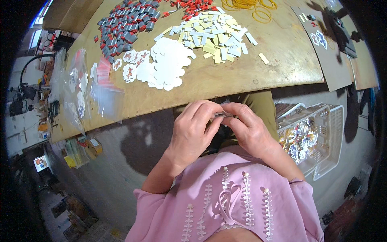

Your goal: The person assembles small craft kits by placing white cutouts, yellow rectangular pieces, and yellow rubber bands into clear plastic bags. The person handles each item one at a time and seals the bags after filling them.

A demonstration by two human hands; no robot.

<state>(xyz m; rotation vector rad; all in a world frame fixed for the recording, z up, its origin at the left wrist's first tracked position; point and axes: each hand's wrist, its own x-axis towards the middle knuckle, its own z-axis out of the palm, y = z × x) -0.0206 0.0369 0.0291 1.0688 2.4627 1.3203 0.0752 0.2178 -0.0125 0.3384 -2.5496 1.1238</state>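
My left hand point(193, 127) and my right hand point(249, 126) meet in front of my lap, just short of the table's near edge. The fingertips of both are pinched together around something small and greyish, mostly hidden by the fingers and too small to name. Beyond them on the table lies a heap of white scalloped cut-outs point(167, 64). Several printed cut-outs point(130, 70) lie at its left side. Farther back is a pile of small yellow and pale blue strips point(213, 34), with one yellow strip point(263, 58) lying apart.
Grey-and-red small parts point(125, 28), red pieces point(193, 7) and yellow bands point(246, 4) lie along the table's far side. Clear plastic bags point(107, 94) overhang its left edge. A grey board point(322, 52) lies at right. Below, a white basket point(328, 139) holds printed cut-outs.
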